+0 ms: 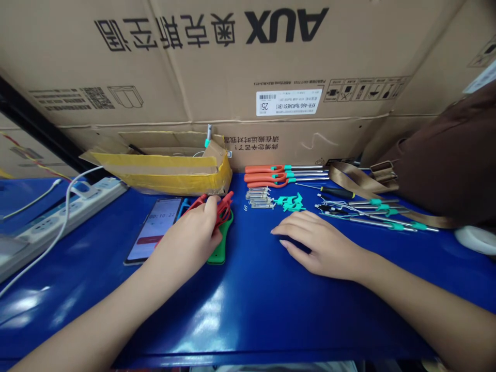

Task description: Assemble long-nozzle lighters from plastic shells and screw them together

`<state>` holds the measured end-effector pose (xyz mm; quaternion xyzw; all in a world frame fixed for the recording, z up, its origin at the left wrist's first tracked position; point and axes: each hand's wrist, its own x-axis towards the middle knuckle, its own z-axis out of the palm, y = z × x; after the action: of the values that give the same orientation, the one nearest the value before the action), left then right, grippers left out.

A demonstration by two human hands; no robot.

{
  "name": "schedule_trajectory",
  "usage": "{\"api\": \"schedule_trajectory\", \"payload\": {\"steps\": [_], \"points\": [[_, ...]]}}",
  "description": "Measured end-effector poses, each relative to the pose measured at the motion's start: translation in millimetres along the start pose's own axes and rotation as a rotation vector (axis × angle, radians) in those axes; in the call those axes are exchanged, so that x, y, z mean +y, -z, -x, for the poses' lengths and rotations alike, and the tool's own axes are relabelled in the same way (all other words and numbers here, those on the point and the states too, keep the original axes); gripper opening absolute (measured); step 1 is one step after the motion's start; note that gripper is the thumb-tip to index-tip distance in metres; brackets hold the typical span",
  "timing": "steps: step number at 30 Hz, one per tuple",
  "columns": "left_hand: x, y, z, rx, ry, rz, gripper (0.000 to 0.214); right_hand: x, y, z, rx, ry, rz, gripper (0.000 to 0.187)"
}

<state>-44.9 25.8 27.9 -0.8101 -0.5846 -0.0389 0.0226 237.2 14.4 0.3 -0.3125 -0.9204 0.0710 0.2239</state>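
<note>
At the left middle, my left hand (pixel 199 225) closes its fingers round a red plastic lighter casing (pixel 225 206). A green lighter casing (pixel 219 248) lies under that hand, and a bit of blue casing (pixel 183 205) shows behind it. My right hand (pixel 310 240) rests palm down on the blue table with its fingers stretched and holds nothing. Just beyond its fingertips lie small teal plastic parts (pixel 290 202). Beside these are several clear lighter fuel tanks (pixel 260 198) in a stack and tiny springs (pixel 245 207).
Orange lighters (pixel 267 176) with metal tubes lie at the back. A screwdriver (pixel 337 192), wired igniters (pixel 333 209) and metal tubes (pixel 382 223) sit right. A phone (pixel 157 230), power strip (pixel 58 217) and yellow-taped cardboard box (pixel 163 175) stand left. A brown bag (pixel 445 155) is at right.
</note>
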Motion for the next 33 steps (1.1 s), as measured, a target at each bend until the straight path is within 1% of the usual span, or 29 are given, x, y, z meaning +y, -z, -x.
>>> {"api": "schedule_trajectory", "payload": {"steps": [3, 5, 6, 10, 12, 14, 18, 20, 21, 23, 27, 29, 33], "points": [[3.8, -0.7, 0.5, 0.042, -0.034, 0.124, 0.049, -0.1, -0.9, 1.2, 0.009, 0.006, -0.010, 0.024], [10.0, 1.0, 2.9, 0.066, -0.073, 0.253, 0.055, -0.5, -1.7, 2.0, 0.046, 0.006, -0.013, 0.028], [14.1, 2.0, 4.7, 0.063, -0.107, 0.330, 0.054, -1.0, -1.9, 2.3, 0.076, -0.001, -0.015, 0.029], [33.1, 1.7, 14.3, -0.070, -0.206, 0.680, 0.057, -4.4, 1.0, 2.8, 0.207, -0.033, -0.028, 0.035], [41.9, -2.3, 19.2, -0.117, -0.214, 0.774, 0.056, -6.4, 5.1, 2.8, 0.187, -0.025, -0.007, 0.036], [49.0, -7.8, 23.3, -0.134, -0.226, 0.839, 0.055, -8.0, 9.5, 2.9, 0.089, 0.003, 0.029, 0.035], [56.2, -19.5, 26.6, -0.153, -0.306, 0.861, 0.053, -9.1, 12.9, 3.1, -0.139, 0.056, 0.041, 0.030], [56.4, -25.1, 26.0, -0.141, -0.358, 0.852, 0.056, -8.7, 12.5, 3.5, -0.219, 0.046, 0.032, 0.029], [55.7, -27.6, 25.5, -0.118, -0.381, 0.838, 0.057, -8.3, 12.5, 3.8, -0.237, 0.030, 0.035, 0.030], [53.6, -31.8, 24.6, -0.062, -0.419, 0.796, 0.056, -7.1, 13.7, 4.4, -0.232, -0.011, 0.054, 0.031], [49.2, -35.1, 24.6, -0.010, -0.429, 0.708, 0.059, -2.8, 19.7, 4.2, -0.185, -0.127, 0.140, 0.021], [47.7, -34.7, 24.9, 0.008, -0.424, 0.661, 0.061, 0.0, 21.9, 4.2, -0.191, -0.171, 0.185, 0.022], [45.2, -30.8, 23.3, 0.080, -0.401, 0.532, 0.062, 5.3, 21.8, 6.0, -0.244, -0.180, 0.244, 0.021]]}}
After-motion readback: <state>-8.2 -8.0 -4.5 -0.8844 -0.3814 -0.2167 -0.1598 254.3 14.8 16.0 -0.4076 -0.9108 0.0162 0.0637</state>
